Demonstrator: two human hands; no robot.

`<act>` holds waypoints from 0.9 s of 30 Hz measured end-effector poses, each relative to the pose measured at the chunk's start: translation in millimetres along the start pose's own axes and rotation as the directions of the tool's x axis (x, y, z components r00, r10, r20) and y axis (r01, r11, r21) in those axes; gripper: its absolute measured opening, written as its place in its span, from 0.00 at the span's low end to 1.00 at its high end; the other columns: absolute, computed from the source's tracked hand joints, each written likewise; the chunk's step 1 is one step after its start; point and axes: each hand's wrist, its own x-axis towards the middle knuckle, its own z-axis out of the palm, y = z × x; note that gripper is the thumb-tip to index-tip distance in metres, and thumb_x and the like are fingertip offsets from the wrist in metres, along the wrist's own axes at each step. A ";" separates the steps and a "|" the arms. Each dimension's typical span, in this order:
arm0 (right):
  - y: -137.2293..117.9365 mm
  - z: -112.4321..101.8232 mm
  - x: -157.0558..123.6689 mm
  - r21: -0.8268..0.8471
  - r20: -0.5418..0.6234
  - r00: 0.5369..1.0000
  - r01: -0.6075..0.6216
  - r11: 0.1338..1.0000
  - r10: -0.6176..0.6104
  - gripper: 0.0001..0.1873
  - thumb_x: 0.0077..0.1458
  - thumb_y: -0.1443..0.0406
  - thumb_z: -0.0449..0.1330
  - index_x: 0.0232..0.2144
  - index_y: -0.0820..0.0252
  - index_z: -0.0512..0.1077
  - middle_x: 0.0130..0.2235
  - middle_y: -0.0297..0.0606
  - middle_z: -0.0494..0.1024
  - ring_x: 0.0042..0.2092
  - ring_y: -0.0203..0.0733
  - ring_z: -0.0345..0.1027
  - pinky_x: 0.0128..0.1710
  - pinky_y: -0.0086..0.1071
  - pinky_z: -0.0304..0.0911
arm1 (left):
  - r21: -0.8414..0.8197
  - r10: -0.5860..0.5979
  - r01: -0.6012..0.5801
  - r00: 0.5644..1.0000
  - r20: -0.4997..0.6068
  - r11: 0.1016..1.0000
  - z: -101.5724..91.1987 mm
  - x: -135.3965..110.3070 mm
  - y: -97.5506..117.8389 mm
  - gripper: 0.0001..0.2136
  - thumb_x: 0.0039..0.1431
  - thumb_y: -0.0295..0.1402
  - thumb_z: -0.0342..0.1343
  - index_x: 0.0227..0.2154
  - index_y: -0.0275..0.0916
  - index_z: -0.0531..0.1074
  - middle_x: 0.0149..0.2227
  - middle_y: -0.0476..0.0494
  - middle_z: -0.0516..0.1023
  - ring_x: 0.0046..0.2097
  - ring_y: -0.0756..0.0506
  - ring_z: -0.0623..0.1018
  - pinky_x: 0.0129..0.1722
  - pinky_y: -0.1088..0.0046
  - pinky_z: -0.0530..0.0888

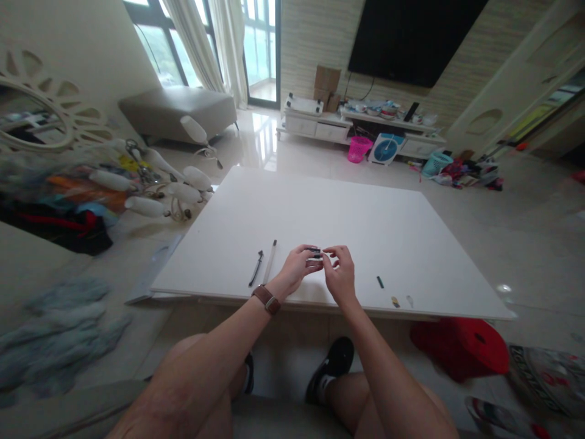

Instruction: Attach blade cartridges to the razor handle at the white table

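Observation:
My left hand (302,266), with a brown-strapped watch on its wrist, is above the near part of the white table (338,213). Its fingers are closed round a small dark piece (315,250), too small to name. My right hand (339,271) meets it there, thumb and index finger pinched at the piece's right end; what lies between them is hidden. Left of my hands lie a thin black-and-silver tool (256,268), compass-like in shape, and a clear-barrelled pen (270,261). A short dark strip (380,282), a small yellow-and-grey piece (395,302) and a clear piece (410,300) lie to the right.
A red round stool (461,347) stands by the table's near right corner. A lamp with several white shades (183,192) is at the left edge. Beyond the table are a pink basket (359,149), a blue-and-white fan (386,148) and a low white cabinet (315,127).

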 end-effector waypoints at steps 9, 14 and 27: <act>94.0 -68.6 16.7 -0.772 0.065 0.819 -0.321 0.549 0.569 0.21 0.58 0.62 0.53 0.53 0.64 0.67 0.52 0.55 0.67 0.54 0.60 0.61 0.49 0.46 0.60 | 0.038 0.020 -0.018 0.998 -0.058 0.999 -4.5 0.1 12.3 0.07 0.57 0.21 0.54 0.38 0.33 0.69 0.42 0.31 0.79 0.35 0.42 0.82 0.43 0.63 0.76; 131.7 -101.4 7.4 -0.844 0.028 0.683 -0.375 0.383 0.730 0.23 0.60 0.63 0.51 0.55 0.69 0.65 0.52 0.61 0.64 0.54 0.61 0.61 0.50 0.48 0.59 | 0.019 0.038 -0.037 0.997 -0.061 0.999 -6.8 -1.3 27.1 0.06 0.58 0.21 0.53 0.39 0.33 0.69 0.41 0.32 0.80 0.36 0.42 0.83 0.42 0.64 0.76; 112.3 -58.4 2.7 -0.840 0.205 0.659 -0.261 0.476 0.724 0.19 0.57 0.74 0.50 0.50 0.72 0.67 0.46 0.63 0.74 0.49 0.57 0.72 0.47 0.42 0.64 | -0.046 0.080 -0.082 0.996 -0.044 0.996 -13.6 -1.4 42.0 0.07 0.57 0.23 0.53 0.39 0.34 0.69 0.41 0.33 0.79 0.37 0.41 0.82 0.42 0.64 0.77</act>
